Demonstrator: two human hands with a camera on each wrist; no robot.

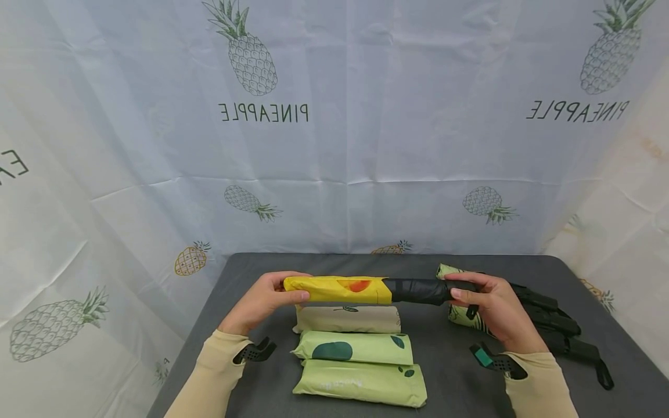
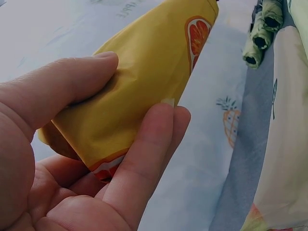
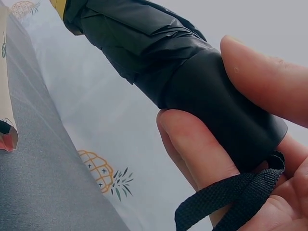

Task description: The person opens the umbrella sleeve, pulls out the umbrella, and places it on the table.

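A folded umbrella (image 1: 418, 291) is held level above the table, its black canopy and handle on the right. Over its left part sits a yellow sleeve (image 1: 324, 288) printed with orange fruit slices. My left hand (image 1: 263, 299) pinches the sleeve's left end, thumb on the near face and fingers behind and below, as the left wrist view shows. With thumb and fingers around the black handle (image 3: 226, 110), my right hand (image 1: 496, 307) grips the other end. A black wrist strap (image 3: 231, 192) dangles from that handle. The umbrella's tip is hidden inside the sleeve.
Below the hands, a cream sleeved bundle (image 1: 347, 320) and two light green ones (image 1: 360, 348) lie in a row on the dark grey table (image 1: 449, 389). At right lie several folded umbrellas with black handles (image 1: 567, 347) and green patterned canopies. A pineapple-print curtain (image 1: 376, 145) hangs behind.
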